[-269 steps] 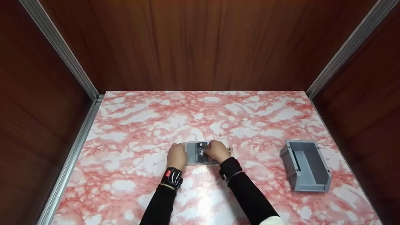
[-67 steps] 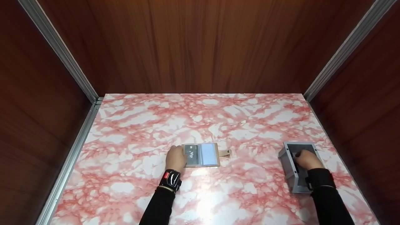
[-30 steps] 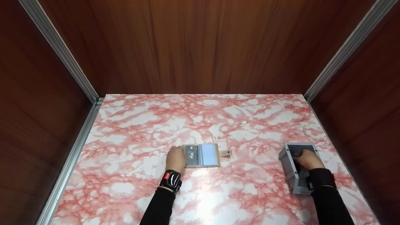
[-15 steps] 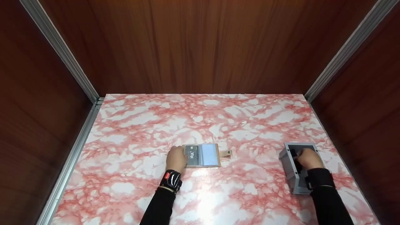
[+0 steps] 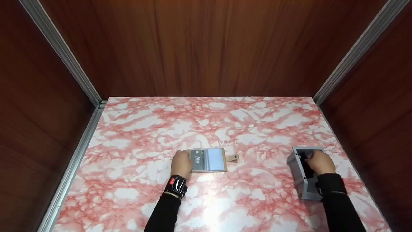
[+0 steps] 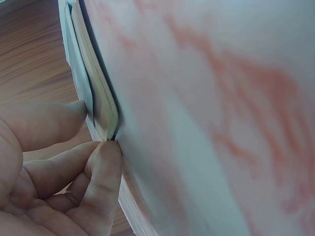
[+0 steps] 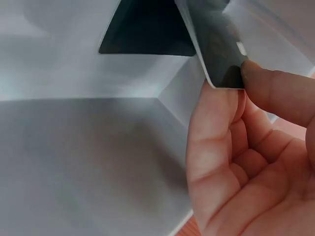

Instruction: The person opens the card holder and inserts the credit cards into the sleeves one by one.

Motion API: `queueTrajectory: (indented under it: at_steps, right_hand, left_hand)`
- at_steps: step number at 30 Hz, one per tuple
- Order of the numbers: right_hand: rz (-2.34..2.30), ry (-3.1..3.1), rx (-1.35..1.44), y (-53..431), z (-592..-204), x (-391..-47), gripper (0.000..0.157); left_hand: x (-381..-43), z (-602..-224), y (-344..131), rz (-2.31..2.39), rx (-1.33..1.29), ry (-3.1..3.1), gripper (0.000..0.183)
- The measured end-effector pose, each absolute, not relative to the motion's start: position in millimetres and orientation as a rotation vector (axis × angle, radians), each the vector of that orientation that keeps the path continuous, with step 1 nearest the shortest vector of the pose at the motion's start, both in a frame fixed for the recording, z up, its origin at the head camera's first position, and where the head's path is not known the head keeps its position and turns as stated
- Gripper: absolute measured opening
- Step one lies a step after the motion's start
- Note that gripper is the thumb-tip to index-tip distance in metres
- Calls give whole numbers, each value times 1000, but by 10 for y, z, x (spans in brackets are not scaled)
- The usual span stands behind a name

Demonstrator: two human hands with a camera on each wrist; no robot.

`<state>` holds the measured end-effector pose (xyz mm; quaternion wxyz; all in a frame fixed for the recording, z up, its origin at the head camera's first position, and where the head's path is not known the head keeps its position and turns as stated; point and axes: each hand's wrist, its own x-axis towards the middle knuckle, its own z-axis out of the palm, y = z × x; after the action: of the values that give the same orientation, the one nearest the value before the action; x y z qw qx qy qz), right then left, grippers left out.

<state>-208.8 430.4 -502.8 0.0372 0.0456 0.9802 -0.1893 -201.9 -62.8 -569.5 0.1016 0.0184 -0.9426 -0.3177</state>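
Note:
In the head view, a small card holder (image 5: 215,160) lies spread on the table, its tan strap with a snap pointing right. A dark card marked "Vip" (image 5: 197,160) sits in its left clear pocket; the right pocket looks pale blue. My left hand (image 5: 181,164) pinches the holder's left edge, thumb above and fingers at the lower cover. Inside the grey bin (image 5: 298,175), my right hand (image 5: 321,162) pinches a dark card (image 7: 216,44) by its end between thumb and fingers. The card's far part runs out of the right wrist view.
A dark flat shape (image 7: 147,29) shows against the bin's wall in the right wrist view; its kind is unclear. The red-and-white marbled table (image 5: 145,122) is bounded by brown wood-look panels (image 5: 206,48) behind and at both sides.
Nine seconds ago my right hand was at the Vip card on the holder; it has since moved right into the bin. Over the last second the dark card there has come into fuller view.

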Motion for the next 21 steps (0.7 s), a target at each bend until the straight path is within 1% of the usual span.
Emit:
queueTrajectory:
  at_steps: [4, 5, 8, 11, 17, 21]
  right_hand:
    - [-577, 3015, 107, 4323, -4978, -2066, 33]
    - [-575, 3015, 100, 4335, -4961, -2060, 34]
    - [-579, 3002, 101, 4377, -4909, -2044, 32]
    - [-598, 2993, 110, 4422, -4842, -2031, 25]
    - [-614, 3006, 107, 4471, -4738, -2018, 25]
    - [-615, 3040, 94, 4496, -4689, -2006, 21]
  left_hand:
    - [-2023, -5695, -630, -924, 46, -2783, 12]
    - [-2023, -5697, -630, -923, 46, -2786, 12]
    - [-2023, -5702, -629, -926, 52, -2791, 12]
    - [-2020, -5706, -629, -926, 53, -2786, 12]
    - [-2015, -5698, -624, -929, 59, -2785, 12]
    - [-2016, -5703, -627, -946, 65, -2785, 13]
